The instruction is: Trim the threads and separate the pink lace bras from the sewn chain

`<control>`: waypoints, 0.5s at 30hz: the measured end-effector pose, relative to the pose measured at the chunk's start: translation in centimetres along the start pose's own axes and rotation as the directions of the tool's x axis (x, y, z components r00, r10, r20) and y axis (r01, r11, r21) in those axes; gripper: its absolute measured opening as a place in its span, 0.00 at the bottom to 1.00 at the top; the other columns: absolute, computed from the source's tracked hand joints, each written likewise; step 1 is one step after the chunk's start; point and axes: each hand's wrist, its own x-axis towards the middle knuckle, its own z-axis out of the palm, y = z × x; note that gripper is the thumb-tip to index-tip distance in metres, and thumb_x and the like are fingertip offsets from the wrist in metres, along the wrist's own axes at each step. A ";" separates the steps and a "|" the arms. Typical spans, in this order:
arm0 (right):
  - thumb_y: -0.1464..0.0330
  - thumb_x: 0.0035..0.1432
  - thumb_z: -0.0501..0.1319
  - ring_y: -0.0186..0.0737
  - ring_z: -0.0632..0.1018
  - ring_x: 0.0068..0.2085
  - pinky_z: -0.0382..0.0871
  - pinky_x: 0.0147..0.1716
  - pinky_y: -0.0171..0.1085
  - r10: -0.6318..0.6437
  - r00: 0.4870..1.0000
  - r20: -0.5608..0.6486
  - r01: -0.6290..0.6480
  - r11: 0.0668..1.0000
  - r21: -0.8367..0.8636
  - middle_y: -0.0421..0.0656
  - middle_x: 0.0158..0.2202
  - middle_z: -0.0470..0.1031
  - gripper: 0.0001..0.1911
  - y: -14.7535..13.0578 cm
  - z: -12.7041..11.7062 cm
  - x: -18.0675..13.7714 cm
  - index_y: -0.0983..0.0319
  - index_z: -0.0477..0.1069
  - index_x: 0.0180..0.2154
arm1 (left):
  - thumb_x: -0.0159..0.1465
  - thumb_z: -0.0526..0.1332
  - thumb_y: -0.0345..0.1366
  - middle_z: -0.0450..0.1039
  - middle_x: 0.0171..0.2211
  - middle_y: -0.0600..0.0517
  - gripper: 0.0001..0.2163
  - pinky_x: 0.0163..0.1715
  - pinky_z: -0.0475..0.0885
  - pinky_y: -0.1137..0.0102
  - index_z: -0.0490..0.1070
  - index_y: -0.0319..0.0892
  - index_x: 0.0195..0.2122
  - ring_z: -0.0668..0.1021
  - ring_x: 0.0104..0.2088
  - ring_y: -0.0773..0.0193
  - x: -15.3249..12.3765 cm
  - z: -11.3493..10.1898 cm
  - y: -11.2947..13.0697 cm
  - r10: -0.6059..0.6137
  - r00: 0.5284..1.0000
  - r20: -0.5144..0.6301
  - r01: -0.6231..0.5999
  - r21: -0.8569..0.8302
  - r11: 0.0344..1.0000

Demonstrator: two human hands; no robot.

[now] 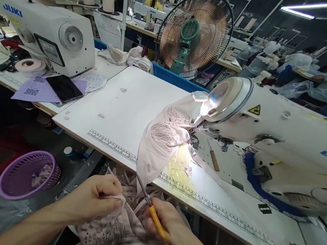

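My left hand (97, 197) is closed, its thumb and fingers pinching the edge of pale pink lace fabric (102, 233) in front of the table. My right hand (166, 220) is wrapped round a yellow-handled tool (157, 222) with a narrow metal blade pointing up and left; its exact kind is unclear. Beyond the blade, a pale pink lace garment piece (164, 135) lies under the head of the sewing machine (274, 127) and hangs over the table's front edge. Light strips of fabric show below that edge, between my hands.
Behind the table (123, 103) stands a large fan (193, 32). A second sewing machine (56, 35), a phone (64, 88) and a tape roll (30, 66) are at left. A purple basket (8, 170) stands on the floor. A wooden-handled tool (214, 159) lies beside the machine.
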 end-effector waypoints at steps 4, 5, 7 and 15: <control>0.52 0.57 0.58 0.37 0.63 0.28 0.59 0.29 0.38 -0.119 0.992 -0.050 0.113 0.986 -0.119 0.39 0.28 0.64 0.19 -1.1 -1.5 -0.1 0.57 0.53 0.29 | 0.57 0.70 0.45 0.70 0.28 0.50 0.13 0.26 0.64 0.71 0.84 0.39 0.24 0.70 0.24 0.67 -0.5 -0.7 0.3 -0.044 0.999 0.016 0.045 -0.056 0.997; 0.49 0.58 0.57 0.38 0.64 0.29 0.60 0.30 0.38 -0.144 0.989 -0.042 0.134 0.974 -0.182 0.39 0.28 0.64 0.22 -1.2 -1.6 -0.1 0.57 0.52 0.29 | 0.56 0.72 0.47 0.70 0.27 0.50 0.14 0.26 0.64 0.71 0.84 0.40 0.25 0.70 0.24 0.67 -0.6 -0.9 0.4 -0.043 0.999 0.014 0.044 -0.075 0.996; 0.44 0.59 0.57 0.39 0.63 0.29 0.61 0.30 0.39 -0.172 0.985 -0.026 0.156 0.941 -0.301 0.39 0.28 0.64 0.26 -1.2 -1.7 0.0 0.56 0.51 0.29 | 0.55 0.74 0.50 0.72 0.27 0.49 0.16 0.27 0.65 0.71 0.86 0.41 0.27 0.70 0.25 0.67 -0.8 -1.2 0.3 -0.043 0.999 0.013 0.044 -0.107 0.993; 0.59 0.56 0.69 0.37 0.63 0.26 0.54 0.28 0.40 -0.247 0.958 -0.149 0.167 0.897 -0.409 0.38 0.25 0.62 0.24 -1.5 -1.7 -0.6 0.56 0.52 0.26 | 0.52 0.75 0.56 0.76 0.28 0.47 0.18 0.31 0.70 0.70 0.87 0.45 0.27 0.74 0.28 0.63 -1.1 -2.1 0.1 -0.019 1.000 -0.021 0.017 -0.114 0.993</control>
